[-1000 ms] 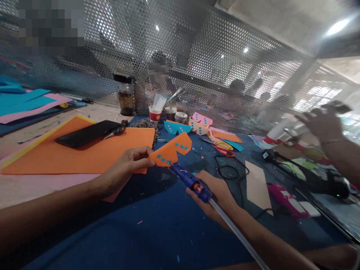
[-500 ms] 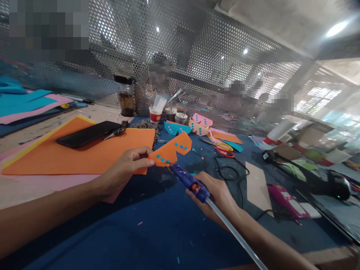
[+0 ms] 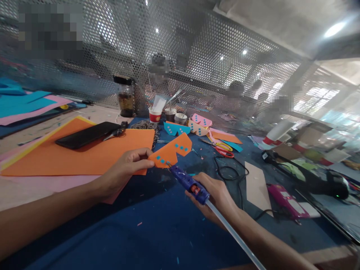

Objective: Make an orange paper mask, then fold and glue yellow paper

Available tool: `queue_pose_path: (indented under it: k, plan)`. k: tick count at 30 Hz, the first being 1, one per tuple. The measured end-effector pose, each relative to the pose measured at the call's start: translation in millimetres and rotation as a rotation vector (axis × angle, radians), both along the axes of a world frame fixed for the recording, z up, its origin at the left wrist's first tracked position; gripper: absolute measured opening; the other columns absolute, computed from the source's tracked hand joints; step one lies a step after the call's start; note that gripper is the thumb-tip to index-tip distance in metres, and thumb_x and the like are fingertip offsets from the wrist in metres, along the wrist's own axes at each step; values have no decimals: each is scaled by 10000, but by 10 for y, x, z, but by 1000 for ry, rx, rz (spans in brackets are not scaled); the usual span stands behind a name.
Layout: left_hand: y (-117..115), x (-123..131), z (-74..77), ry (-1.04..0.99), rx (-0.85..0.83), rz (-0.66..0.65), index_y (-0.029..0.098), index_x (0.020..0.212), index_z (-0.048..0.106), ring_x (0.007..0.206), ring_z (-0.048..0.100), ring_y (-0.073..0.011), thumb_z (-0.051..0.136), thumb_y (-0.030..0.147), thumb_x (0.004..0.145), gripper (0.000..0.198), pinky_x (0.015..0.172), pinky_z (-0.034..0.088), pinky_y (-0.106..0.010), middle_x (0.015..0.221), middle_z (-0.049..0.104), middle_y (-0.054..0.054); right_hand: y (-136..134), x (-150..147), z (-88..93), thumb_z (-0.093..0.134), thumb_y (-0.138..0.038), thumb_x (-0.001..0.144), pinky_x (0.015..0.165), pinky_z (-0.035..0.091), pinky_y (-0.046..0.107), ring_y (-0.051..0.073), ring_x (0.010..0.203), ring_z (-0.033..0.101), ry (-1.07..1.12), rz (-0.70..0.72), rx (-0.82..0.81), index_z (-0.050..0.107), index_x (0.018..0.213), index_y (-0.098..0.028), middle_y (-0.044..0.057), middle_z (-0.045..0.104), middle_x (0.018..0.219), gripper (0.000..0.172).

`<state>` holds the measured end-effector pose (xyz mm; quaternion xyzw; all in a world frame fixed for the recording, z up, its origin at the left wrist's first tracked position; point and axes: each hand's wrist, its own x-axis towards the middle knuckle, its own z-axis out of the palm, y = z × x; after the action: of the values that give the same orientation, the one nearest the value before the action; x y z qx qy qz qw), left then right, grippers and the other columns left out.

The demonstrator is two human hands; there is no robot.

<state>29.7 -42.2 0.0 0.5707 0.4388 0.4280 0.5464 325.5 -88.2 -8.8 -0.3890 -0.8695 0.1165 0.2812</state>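
While my left hand (image 3: 136,161) held the orange cutout (image 3: 176,150) above the counter (image 3: 140,232), thumb and fingers clamped on its left end, my right hand (image 3: 218,191) kept the blue glue gun (image 3: 185,180) just to its lower right, nozzle (image 3: 169,165) at the cutout's bottom edge near a blue square. Doing this well, I judged, called for a steady cutout, a light nozzle, a small dot of glue and fingertips clear of the hot tip. My left forearm slanted toward the cutout from its lower left; my right reached from its lower right, fingers curled around the gun, partly hidden.
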Motion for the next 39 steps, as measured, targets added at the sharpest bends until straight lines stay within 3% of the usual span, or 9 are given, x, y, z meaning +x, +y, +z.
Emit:
queue_pose_path:
  k: [34, 39]
  plan:
    - [-12, 22, 36, 30, -12, 12, 218, 833, 667, 839, 571, -183, 718, 406, 846, 196, 673, 400, -276, 894, 660, -11, 8, -1, -7, 657, -196, 882, 663, 407, 259, 159, 736, 612, 0, -19, 39, 590, 1129, -228, 19, 642, 902, 258]
    - [-8, 14, 27, 4, -7, 12, 220, 819, 672, 796, 548, -156, 731, 402, 843, 193, 663, 393, -262, 864, 635, 9, 7, -6, 3, 650, -195, 887, 670, 412, 256, 158, 738, 622, -3, -19, 52, 591, 1119, -226, 18, 650, 903, 242]
